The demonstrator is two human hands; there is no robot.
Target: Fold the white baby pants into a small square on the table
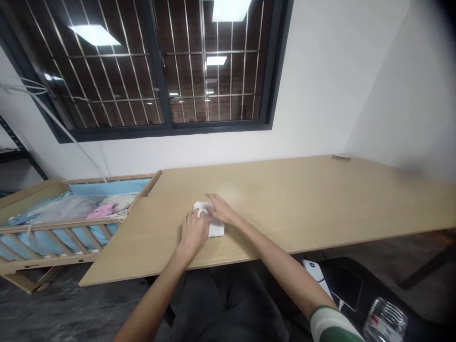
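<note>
A small white folded piece (215,231), cloth or paper, lies on the light wooden table (285,199) near its front edge. Faint marks show along its lower end; I cannot tell the material. My left hand (194,231) is at its left side, the fingers bent over and touching it. From the right, my right hand (220,209) reaches across its upper part, fingers stretched out and apart, fingertips near its top. Together the hands cover much of the white piece.
A wooden crib (71,222) with blue lining and bedding stands at the table's left. On a dark seat at lower right are a phone (347,287), a white box-like item (314,271) and a clear plastic bottle (386,319). A small flat item (342,156) lies at the back.
</note>
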